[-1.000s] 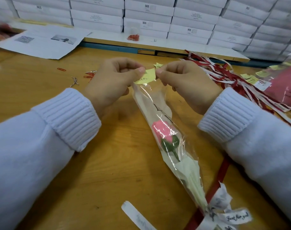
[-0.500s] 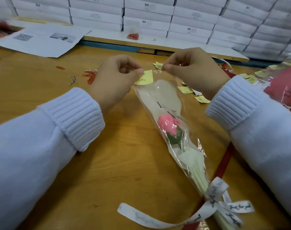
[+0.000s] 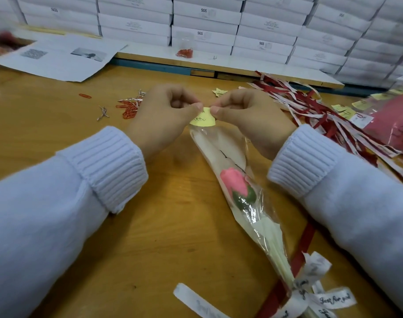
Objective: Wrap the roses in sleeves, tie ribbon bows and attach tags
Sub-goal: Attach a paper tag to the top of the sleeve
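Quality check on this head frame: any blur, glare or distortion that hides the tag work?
Head view: wide-angle bending curves the stacked white boxes toward the edges; the far-left corner is smeared; glare streaks the clear sleeve below the rose; the left hand and right hand pinching the yellow tag are sharp, its writing unreadable.

Both hands, left point(image 3: 163, 113) and right point(image 3: 246, 115), pinch a yellow tag point(image 3: 202, 119) at the open end of the sleeve point(image 3: 218, 145) holding a pink rose point(image 3: 235, 184) on the counter point(image 3: 173, 237).
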